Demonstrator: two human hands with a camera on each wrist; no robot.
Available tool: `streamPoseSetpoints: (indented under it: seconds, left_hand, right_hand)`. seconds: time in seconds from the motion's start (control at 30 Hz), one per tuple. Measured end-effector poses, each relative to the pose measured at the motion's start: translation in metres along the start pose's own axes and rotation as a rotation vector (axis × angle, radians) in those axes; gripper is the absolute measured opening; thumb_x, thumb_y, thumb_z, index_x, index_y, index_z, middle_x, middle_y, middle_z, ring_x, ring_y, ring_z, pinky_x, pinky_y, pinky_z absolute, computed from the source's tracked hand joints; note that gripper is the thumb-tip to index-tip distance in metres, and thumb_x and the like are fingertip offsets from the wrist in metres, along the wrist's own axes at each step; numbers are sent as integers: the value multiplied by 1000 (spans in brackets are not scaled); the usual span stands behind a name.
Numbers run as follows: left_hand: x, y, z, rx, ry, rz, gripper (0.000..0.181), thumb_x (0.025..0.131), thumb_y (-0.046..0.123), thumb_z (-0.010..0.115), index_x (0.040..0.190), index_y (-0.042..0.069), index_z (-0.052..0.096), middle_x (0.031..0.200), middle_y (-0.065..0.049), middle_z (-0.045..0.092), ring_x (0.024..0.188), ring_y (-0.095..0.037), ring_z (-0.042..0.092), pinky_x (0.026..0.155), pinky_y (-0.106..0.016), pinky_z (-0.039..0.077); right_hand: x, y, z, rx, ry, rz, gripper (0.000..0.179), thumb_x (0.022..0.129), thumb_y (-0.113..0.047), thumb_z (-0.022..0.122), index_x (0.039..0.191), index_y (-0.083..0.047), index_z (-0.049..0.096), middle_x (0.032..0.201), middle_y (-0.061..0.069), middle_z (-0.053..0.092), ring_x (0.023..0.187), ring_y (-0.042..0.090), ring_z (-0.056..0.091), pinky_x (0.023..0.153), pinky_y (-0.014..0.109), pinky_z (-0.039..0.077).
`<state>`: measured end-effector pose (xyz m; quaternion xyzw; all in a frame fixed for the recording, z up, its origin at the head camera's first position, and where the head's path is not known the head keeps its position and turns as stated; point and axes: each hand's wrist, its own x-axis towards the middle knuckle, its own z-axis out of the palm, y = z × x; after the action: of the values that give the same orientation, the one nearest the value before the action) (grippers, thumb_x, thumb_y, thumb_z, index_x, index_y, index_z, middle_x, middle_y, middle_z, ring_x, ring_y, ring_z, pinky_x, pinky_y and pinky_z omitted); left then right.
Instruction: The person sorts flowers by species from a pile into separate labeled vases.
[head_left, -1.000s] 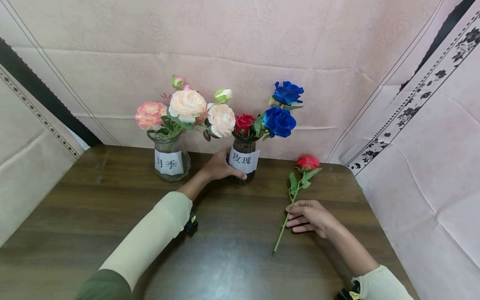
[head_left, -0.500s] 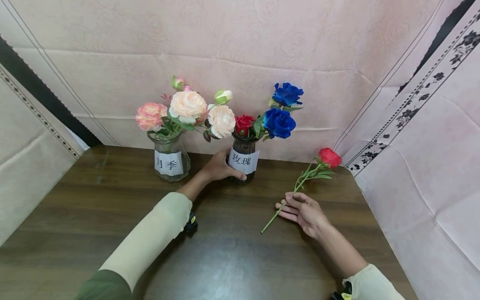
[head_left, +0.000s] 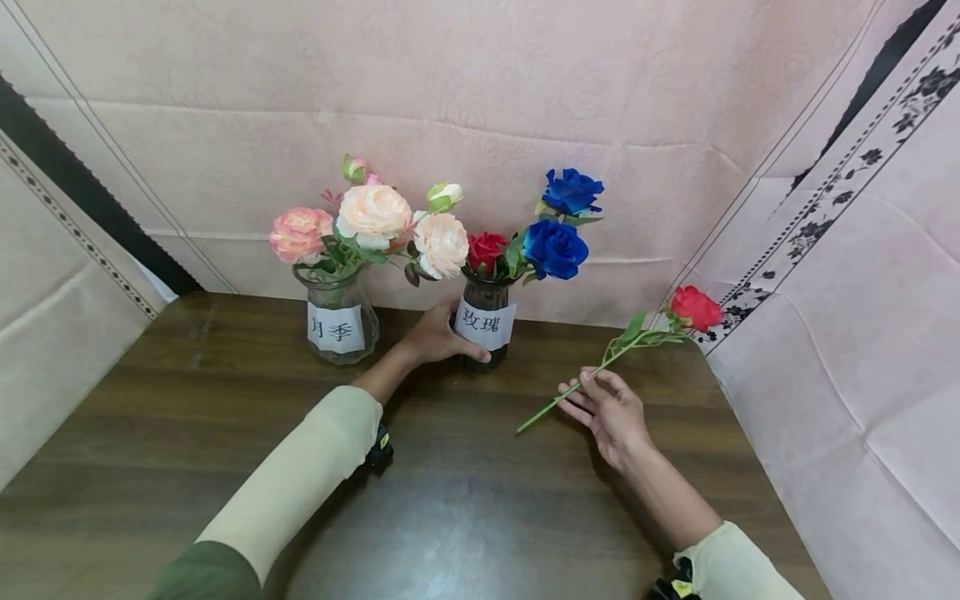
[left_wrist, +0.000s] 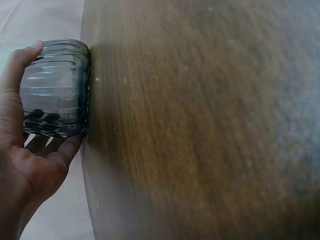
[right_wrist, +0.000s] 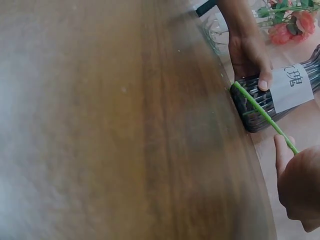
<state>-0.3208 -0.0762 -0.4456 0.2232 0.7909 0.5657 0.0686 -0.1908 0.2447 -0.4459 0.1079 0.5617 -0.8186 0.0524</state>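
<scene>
My left hand holds the lower side of a dark glass vase, which stands upright near the table's back edge. A white paper label is on its front, and a red rose and blue roses rise from its mouth. In the left wrist view, fingers and thumb lie around the vase. Farther right, my right hand pinches the green stem of another red rose between thumb and fingers. This rose slants, bloom to the upper right, its bare stem end toward the lower left.
A clear glass vase with a white label stands left of the dark one. It holds pink and cream flowers, some leaning against the roses. Behind the wooden table hangs a pale pink cloth; another cloth hangs at the right.
The red rose in my right hand has tilted, its bloom swinging right and its stem end rising leftward toward the dark vase. My right hand has moved slightly up and turned. My left hand stays put.
</scene>
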Motion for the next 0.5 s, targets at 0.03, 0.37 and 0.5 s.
streamPoseSetpoints:
  seconds: [0.03,0.37,0.5]
  left_hand:
    - [0,0,0,-1,-1,-1,83,80,12,103,152,14,61,150,-12,72,141,-35,69,130,-59,47]
    - [-1,3,0,6,-7,7,82,79,10,103,151,12,62,148,-13,74,138,-35,71,126,-58,50]
    - [-1,4,-1,11,-8,4,82,79,10,103,151,13,63,147,-12,74,137,-35,71,126,-57,51]
  right_hand:
    - [0,-1,0,9,5,-8,8,116,-15,64,121,-9,63,103,3,77,106,20,85,103,41,68]
    - [3,-15,4,90,26,-88,8,113,-18,67,118,-12,68,96,2,78,102,20,86,98,43,70]
    - [4,-24,8,113,26,-116,12,113,-20,66,121,-11,66,97,3,77,102,21,86,98,42,70]
